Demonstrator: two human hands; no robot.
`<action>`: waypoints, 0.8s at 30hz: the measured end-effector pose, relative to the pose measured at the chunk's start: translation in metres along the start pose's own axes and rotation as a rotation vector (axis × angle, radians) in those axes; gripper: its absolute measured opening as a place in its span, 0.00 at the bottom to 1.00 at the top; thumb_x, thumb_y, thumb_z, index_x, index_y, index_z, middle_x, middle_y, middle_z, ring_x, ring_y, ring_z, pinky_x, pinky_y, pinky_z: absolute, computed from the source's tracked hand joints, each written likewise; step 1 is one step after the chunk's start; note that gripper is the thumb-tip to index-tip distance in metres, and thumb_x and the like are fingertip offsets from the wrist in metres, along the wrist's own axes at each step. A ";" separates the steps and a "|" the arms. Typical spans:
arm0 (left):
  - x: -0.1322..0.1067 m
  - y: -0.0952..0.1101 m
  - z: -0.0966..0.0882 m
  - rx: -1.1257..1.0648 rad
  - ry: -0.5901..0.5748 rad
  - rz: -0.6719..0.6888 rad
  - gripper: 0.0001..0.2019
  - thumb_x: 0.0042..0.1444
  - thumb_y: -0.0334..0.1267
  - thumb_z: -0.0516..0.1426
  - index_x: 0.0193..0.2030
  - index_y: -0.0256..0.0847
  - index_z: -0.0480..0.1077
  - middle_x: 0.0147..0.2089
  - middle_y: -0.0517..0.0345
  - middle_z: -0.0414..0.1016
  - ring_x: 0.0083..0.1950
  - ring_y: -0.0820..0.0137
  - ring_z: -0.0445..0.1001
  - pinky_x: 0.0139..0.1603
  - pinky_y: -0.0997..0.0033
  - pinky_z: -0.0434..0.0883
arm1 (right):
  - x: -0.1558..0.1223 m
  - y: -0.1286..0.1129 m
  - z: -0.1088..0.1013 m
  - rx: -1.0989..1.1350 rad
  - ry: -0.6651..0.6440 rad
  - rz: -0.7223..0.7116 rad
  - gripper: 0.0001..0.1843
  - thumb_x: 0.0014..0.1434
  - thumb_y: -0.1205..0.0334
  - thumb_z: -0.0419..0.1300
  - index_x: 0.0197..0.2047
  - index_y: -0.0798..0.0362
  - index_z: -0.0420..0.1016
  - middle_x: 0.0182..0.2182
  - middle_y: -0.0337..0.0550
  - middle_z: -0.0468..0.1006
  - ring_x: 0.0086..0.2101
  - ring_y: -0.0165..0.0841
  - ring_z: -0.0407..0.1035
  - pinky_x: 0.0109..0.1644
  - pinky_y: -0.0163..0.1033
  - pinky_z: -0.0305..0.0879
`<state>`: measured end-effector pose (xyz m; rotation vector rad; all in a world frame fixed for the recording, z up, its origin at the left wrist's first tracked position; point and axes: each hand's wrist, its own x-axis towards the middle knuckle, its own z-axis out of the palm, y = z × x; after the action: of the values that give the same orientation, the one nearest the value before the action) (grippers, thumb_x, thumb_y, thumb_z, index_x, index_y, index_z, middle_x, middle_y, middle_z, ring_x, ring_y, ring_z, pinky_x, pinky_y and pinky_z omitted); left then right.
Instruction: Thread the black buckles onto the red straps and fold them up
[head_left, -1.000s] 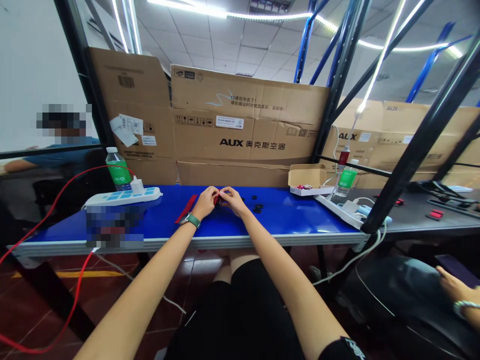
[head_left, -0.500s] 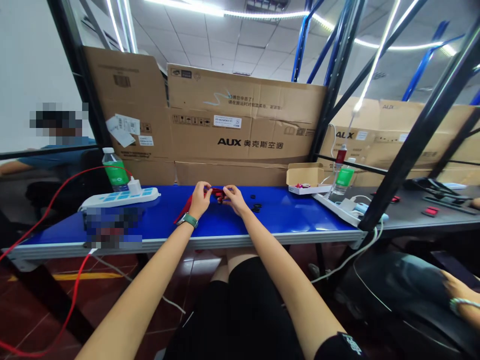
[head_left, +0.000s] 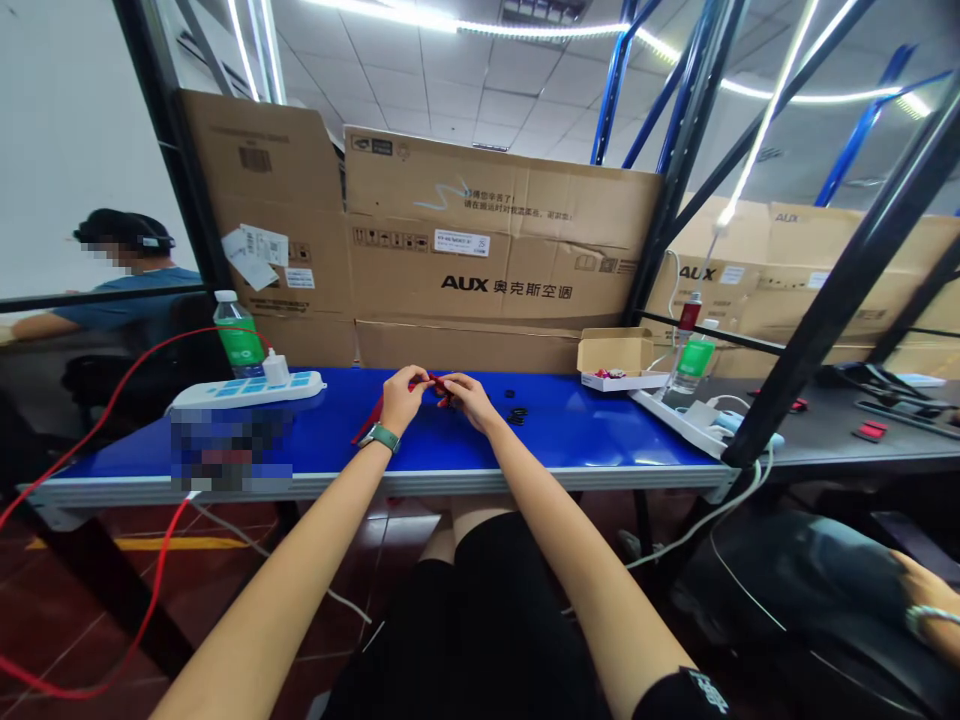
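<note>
Both my hands meet over the middle of the blue table (head_left: pixel 570 440). My left hand (head_left: pixel 403 398), with a green watch on its wrist, pinches a red strap (head_left: pixel 373 419) whose loose end hangs down to the table at the left. My right hand (head_left: pixel 466 393) is closed on the strap's other end, where a small dark part shows between the fingers. Several small black rings (head_left: pixel 515 413) lie on the table just right of my right hand.
A white power strip (head_left: pixel 247 392) and a green-labelled bottle (head_left: pixel 238 336) stand at the left, with a red cable (head_left: pixel 112 400) looping off the edge. A small open cardboard box (head_left: pixel 616 360), another bottle (head_left: pixel 691 357) and a second power strip (head_left: pixel 686 417) are at the right. Large cardboard boxes (head_left: pixel 487 250) wall the back. People sit at both sides.
My hands have stayed together over the table. The left hand has lifted the red strap off the table, so it now hangs from my fingers.
</note>
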<state>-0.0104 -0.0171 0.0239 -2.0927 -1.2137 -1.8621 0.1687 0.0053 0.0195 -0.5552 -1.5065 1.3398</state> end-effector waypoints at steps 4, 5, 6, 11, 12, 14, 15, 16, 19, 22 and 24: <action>0.000 0.002 -0.001 0.033 0.054 -0.052 0.04 0.57 0.38 0.61 0.32 0.42 0.72 0.35 0.55 0.78 0.37 0.64 0.76 0.44 0.66 0.71 | -0.003 -0.004 0.004 0.005 -0.015 0.034 0.25 0.48 0.46 0.73 0.45 0.51 0.78 0.34 0.40 0.81 0.30 0.32 0.76 0.33 0.34 0.68; 0.000 0.002 -0.001 0.025 0.052 -0.076 0.04 0.57 0.38 0.61 0.32 0.43 0.72 0.34 0.55 0.78 0.37 0.64 0.76 0.44 0.66 0.71 | -0.003 -0.005 0.005 0.010 -0.015 0.042 0.25 0.47 0.46 0.73 0.44 0.51 0.78 0.34 0.40 0.81 0.30 0.32 0.76 0.33 0.34 0.68; -0.001 0.002 -0.001 0.011 0.046 -0.099 0.03 0.57 0.37 0.60 0.33 0.43 0.71 0.34 0.56 0.79 0.37 0.64 0.77 0.44 0.66 0.71 | -0.003 -0.005 0.007 0.014 -0.013 0.048 0.26 0.46 0.46 0.74 0.43 0.52 0.77 0.33 0.40 0.81 0.29 0.31 0.75 0.32 0.34 0.67; -0.002 -0.001 0.000 0.009 0.032 -0.129 0.04 0.58 0.32 0.56 0.36 0.44 0.71 0.35 0.57 0.79 0.39 0.64 0.78 0.43 0.68 0.70 | -0.001 -0.004 0.014 0.023 -0.013 0.030 0.28 0.43 0.45 0.75 0.42 0.53 0.76 0.32 0.41 0.81 0.25 0.28 0.70 0.32 0.34 0.65; -0.002 -0.002 0.000 0.020 0.034 -0.127 0.04 0.58 0.32 0.56 0.36 0.44 0.71 0.35 0.57 0.79 0.39 0.64 0.78 0.43 0.68 0.70 | -0.001 -0.004 0.014 0.025 -0.014 0.022 0.28 0.44 0.46 0.74 0.42 0.54 0.76 0.32 0.41 0.82 0.25 0.28 0.69 0.31 0.34 0.64; -0.001 -0.003 -0.001 0.031 0.032 -0.118 0.03 0.59 0.33 0.56 0.36 0.44 0.70 0.35 0.56 0.79 0.39 0.64 0.78 0.43 0.68 0.70 | 0.000 -0.002 0.012 0.028 -0.012 0.012 0.27 0.45 0.47 0.74 0.43 0.53 0.75 0.32 0.41 0.82 0.25 0.27 0.68 0.30 0.33 0.62; -0.001 -0.004 -0.002 0.031 0.033 -0.113 0.02 0.59 0.34 0.56 0.36 0.44 0.70 0.35 0.56 0.79 0.39 0.65 0.78 0.43 0.68 0.70 | 0.000 -0.001 0.010 0.026 -0.012 0.016 0.27 0.46 0.47 0.73 0.44 0.53 0.75 0.33 0.41 0.82 0.26 0.27 0.68 0.30 0.32 0.61; -0.001 -0.005 -0.002 0.031 0.034 -0.108 0.02 0.60 0.35 0.56 0.36 0.44 0.70 0.35 0.57 0.79 0.38 0.65 0.77 0.43 0.68 0.70 | 0.000 0.000 0.008 0.019 -0.016 0.029 0.27 0.46 0.48 0.73 0.46 0.52 0.73 0.33 0.41 0.82 0.26 0.28 0.68 0.29 0.32 0.60; 0.000 -0.008 -0.002 0.034 0.044 -0.104 0.02 0.59 0.35 0.58 0.35 0.44 0.68 0.34 0.57 0.77 0.37 0.65 0.77 0.42 0.68 0.70 | 0.002 0.005 0.002 -0.050 -0.015 0.064 0.26 0.50 0.51 0.69 0.49 0.50 0.69 0.33 0.40 0.82 0.28 0.28 0.69 0.27 0.30 0.57; -0.001 -0.009 0.000 0.029 0.025 -0.114 0.03 0.57 0.34 0.59 0.36 0.44 0.68 0.34 0.57 0.77 0.37 0.64 0.77 0.43 0.67 0.71 | 0.005 0.012 -0.002 -0.233 0.061 0.037 0.17 0.56 0.54 0.63 0.46 0.49 0.66 0.30 0.36 0.81 0.28 0.29 0.70 0.29 0.31 0.59; -0.002 -0.009 0.002 0.025 -0.007 -0.099 0.05 0.56 0.33 0.60 0.39 0.43 0.68 0.37 0.55 0.77 0.39 0.64 0.77 0.45 0.65 0.72 | 0.007 0.016 -0.003 -0.387 0.126 -0.004 0.11 0.59 0.58 0.58 0.44 0.48 0.63 0.28 0.34 0.79 0.26 0.29 0.70 0.31 0.32 0.62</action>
<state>-0.0140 -0.0108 0.0175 -2.0641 -1.3593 -1.8699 0.1645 0.0167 0.0067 -0.8627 -1.6682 0.9917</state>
